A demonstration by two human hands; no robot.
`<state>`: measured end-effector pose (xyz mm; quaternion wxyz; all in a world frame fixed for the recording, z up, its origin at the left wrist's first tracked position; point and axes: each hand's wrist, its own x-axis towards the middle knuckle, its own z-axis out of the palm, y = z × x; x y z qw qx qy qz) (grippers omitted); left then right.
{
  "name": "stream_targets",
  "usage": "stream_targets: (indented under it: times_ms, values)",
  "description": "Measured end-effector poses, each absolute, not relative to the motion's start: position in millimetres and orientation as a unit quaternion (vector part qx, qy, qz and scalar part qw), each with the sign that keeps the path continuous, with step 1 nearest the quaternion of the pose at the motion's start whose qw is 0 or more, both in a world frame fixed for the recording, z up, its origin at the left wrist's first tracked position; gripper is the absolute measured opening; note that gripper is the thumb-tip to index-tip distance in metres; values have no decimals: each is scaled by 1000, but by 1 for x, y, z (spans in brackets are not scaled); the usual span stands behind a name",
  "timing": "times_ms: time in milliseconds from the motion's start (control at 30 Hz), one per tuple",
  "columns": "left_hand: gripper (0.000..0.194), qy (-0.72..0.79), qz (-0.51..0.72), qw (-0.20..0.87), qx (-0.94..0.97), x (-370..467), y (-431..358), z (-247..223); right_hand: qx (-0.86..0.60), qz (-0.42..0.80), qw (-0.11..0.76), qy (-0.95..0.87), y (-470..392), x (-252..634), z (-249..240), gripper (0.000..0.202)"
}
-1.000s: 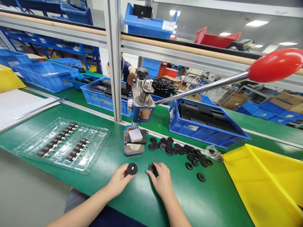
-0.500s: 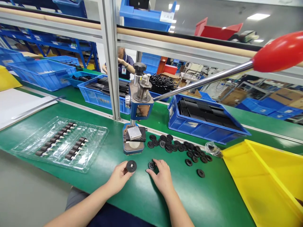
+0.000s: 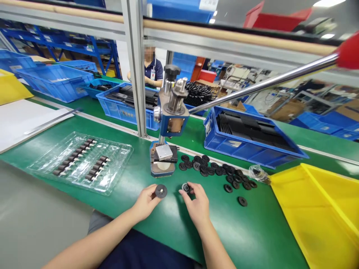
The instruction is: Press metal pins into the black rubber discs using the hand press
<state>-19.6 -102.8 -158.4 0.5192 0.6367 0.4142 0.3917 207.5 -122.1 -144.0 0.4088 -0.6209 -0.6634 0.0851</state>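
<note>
My left hand [image 3: 146, 203] is closed on a black disc [image 3: 161, 191] with a small pale pin at its centre. Between the thumb and fingers of my right hand [image 3: 196, 201] is a smaller black wheel [image 3: 185, 187], its ringed face turned up. Just beyond both hands stands a lever press [image 3: 173, 119], with a metal block [image 3: 164, 152] at its base. Many loose black wheels [image 3: 211, 170] lie on the green table to the right of the press. On the left, a clear plastic tray [image 3: 114, 175] holds rows of dark cylinders [image 3: 73, 155] with white ends.
A yellow bin [image 3: 316, 209] stands at the right. Behind the wheels is a blue crate [image 3: 252, 151] of black plates. The press's lever [image 3: 263, 84] slants up to the right. A metal post [image 3: 136, 74] rises behind the table. Another person [image 3: 157, 71] is beyond it.
My right hand has closed on the small black wheel, which earlier lay between its parted fingers. The view has shifted, and my left hand still holds its disc.
</note>
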Motion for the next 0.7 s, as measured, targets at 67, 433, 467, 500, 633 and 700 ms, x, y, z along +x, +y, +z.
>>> stream_targets:
  times_ms: [67,433,467,500,633,700]
  values:
    - [21,416,393,513,640,-20,-103,-156,-616,95,425,-656,-126,197,-136,36]
    - [18,408,405,467,672,-22,-100,-151,-568,117,434,-690,-130,165,-129,36]
    - [18,404,405,464,676,-22,-100,-151,-564,124,434,-692,-131,162,-129,36]
    - [17,401,405,461,680,-22,-99,-151,-560,134,433,-693,-132,159,-130,36]
    - [17,391,400,446,699,-24,-99,-153,-546,151,418,-711,-137,147,-130,37]
    - [20,387,398,440,706,-24,-99,-155,-541,136,410,-722,-138,142,-130,37]
